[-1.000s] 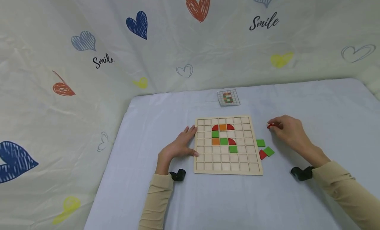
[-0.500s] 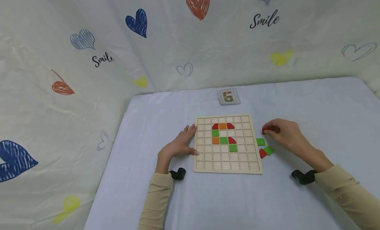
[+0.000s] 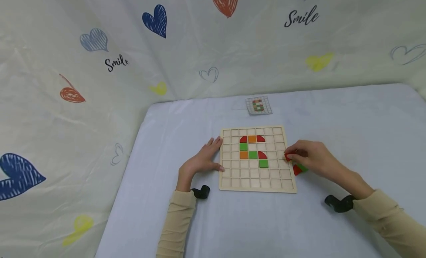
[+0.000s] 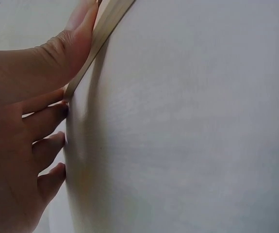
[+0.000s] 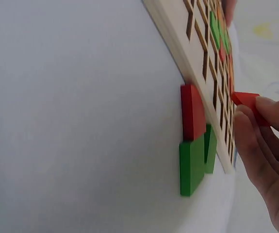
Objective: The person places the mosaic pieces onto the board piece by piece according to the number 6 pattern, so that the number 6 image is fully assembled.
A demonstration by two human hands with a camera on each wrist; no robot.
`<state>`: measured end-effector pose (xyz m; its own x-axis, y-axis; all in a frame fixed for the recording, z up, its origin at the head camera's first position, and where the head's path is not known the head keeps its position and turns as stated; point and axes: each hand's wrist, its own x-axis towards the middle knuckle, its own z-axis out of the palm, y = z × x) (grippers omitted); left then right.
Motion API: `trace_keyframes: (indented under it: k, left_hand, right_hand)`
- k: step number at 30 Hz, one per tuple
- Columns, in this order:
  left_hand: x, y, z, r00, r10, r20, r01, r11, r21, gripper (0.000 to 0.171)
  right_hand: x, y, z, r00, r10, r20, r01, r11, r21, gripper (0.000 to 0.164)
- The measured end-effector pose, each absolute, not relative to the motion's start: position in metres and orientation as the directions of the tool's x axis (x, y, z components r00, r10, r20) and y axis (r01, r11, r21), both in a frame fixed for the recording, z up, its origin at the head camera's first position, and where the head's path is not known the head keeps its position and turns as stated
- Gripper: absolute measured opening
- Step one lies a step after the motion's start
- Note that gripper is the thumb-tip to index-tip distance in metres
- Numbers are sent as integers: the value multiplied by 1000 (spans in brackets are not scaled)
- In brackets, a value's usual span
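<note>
A wooden grid board (image 3: 253, 182) lies on the white-covered table, with red quarter-round, orange square and green square tiles set in several of its cells. Along the board's left edge rests my left hand (image 3: 203, 160), fingers spread and thumb on the rim; in the left wrist view the thumb (image 4: 76, 48) touches the board's side. My right hand (image 3: 314, 156) pinches a red tile (image 5: 248, 101) between thumb and fingers, over the board's right edge. Just below that hand a loose red tile (image 5: 193, 112) and two green tiles (image 5: 191, 165) lie beside the board.
A small card (image 3: 259, 105) printed with a grid and a coloured figure lies behind the board. A white cloth backdrop (image 3: 179, 47) with hearts and lettering rises beyond the table. Black wrist cameras (image 3: 339, 203) sit at both wrists.
My right hand has moved left and toward me with the red tile, from right of the board to its right edge. The left hand stays on the board; the view has tilted slightly.
</note>
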<state>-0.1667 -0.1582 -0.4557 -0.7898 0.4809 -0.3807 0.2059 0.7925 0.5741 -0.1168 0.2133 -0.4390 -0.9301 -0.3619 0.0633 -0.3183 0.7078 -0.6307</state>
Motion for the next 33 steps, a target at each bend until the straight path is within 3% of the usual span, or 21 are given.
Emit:
trace_keyframes:
  k: [6,17,25,33]
  left_hand:
    - [-168,-157,-457,-788,481,-384,204,793,574,111]
    - [-170,-158,-457,-784,481,-392,204,796,570,110]
    - [-169,-158,-453,-785,487,-383,203,786,584,110]
    - [-170,-158,-454,-782,489,-387,203,786,584,110]
  right_hand:
    - [-112,204,-440,-903,-430,-15,-289,631,-720,16]
    - [-113,179,-444,-852,-522,-50,-293,554,-779,13]
    - [-113,172,-449,-838,-539,-86,-296,581,-758,19]
    - [-112,166,-452,-808,-588,33,-461,598,-655,22]
